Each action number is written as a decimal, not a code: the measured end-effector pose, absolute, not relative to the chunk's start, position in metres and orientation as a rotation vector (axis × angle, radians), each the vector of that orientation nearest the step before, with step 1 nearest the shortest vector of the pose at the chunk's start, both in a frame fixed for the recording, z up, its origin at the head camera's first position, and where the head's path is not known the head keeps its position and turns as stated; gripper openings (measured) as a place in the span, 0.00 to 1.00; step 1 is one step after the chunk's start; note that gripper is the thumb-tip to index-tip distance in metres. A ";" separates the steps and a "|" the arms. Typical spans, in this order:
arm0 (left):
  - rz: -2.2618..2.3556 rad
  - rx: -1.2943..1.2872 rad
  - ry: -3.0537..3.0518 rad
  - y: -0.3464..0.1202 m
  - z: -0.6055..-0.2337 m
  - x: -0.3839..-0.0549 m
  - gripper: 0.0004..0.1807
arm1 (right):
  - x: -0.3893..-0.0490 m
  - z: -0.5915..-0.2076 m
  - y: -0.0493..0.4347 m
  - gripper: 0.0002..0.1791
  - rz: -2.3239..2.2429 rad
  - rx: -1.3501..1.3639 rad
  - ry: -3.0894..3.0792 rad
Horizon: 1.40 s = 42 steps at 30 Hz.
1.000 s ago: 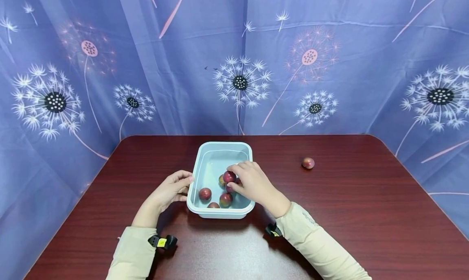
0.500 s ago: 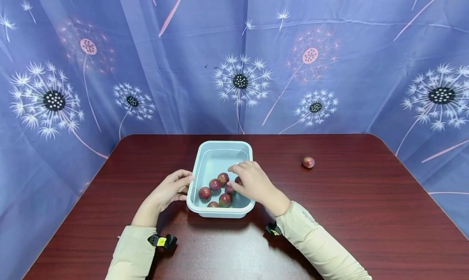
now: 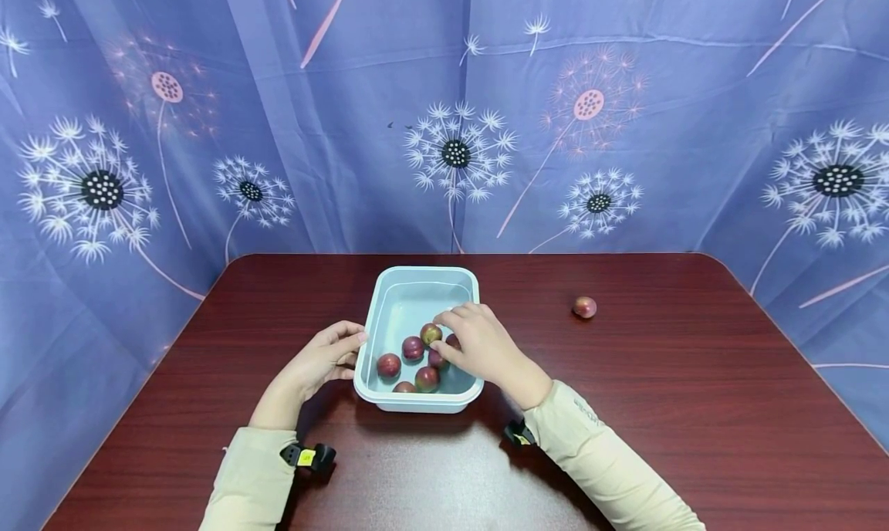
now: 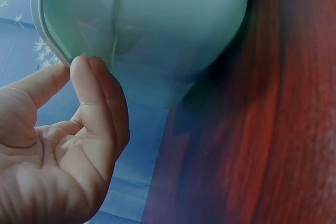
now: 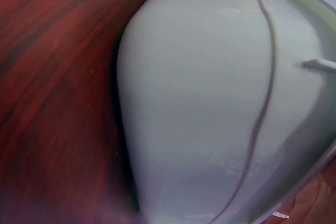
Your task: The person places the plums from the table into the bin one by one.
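A light blue plastic basin [image 3: 425,273] stands on the table with several red-purple plums [image 3: 389,365] inside, mostly toward its near end. My left hand [image 3: 328,360] pinches the basin's left rim between thumb and fingers; the left wrist view shows the fingertips [image 4: 83,72] right at that rim. Over the basin's right side my right hand [image 3: 482,347] is parted at thumb and fingers, just above the plums. One greenish-red plum [image 3: 431,334] lies right by its fingertips, and the hand partly covers other plums. The right wrist view is filled mainly by the basin's outer wall [image 5: 199,87].
A single plum [image 3: 584,307] lies on the dark red wooden table [image 3: 660,377], to the right and beyond the basin. Behind the table hangs a blue curtain [image 3: 333,145] with dandelion prints.
My right hand has let go of a plum, which dropped among the others. Plums near the basin's middle have rolled and shifted. Both hands stay about where they were.
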<state>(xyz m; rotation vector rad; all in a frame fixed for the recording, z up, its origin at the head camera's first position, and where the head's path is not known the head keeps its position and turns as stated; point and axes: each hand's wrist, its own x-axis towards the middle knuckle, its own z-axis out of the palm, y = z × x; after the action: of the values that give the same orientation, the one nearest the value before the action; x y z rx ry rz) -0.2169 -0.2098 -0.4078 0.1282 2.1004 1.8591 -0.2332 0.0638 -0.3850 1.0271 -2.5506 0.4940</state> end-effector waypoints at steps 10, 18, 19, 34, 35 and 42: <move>1.852 0.123 2.107 -0.210 -0.407 -0.216 0.22 | -0.238 -0.377 0.073 0.15 0.503 0.992 -2.492; 1.831 0.116 2.132 -0.210 -0.406 -0.217 0.21 | -0.242 -0.364 0.087 0.17 0.541 0.915 -2.487; 1.830 0.115 2.132 -0.210 -0.406 -0.217 0.21 | -0.242 -0.362 0.088 0.16 0.544 0.905 -2.488; 1.835 0.105 2.130 -0.208 -0.407 -0.216 0.22 | -0.249 -0.352 0.108 0.15 0.639 0.788 -2.474; 1.836 0.107 2.128 -0.209 -0.407 -0.216 0.22 | -0.249 -0.352 0.110 0.15 0.649 0.777 -2.478; 1.840 0.118 2.122 -0.209 -0.407 -0.217 0.23 | -0.254 -0.343 0.122 0.18 0.694 0.685 -2.526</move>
<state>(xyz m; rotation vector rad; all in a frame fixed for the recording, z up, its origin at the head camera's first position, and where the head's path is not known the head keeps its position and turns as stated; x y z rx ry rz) -0.2167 -0.2094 -0.4065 0.1175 2.1223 1.8403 -0.2538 0.1218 -0.3435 0.6846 -2.5259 0.6939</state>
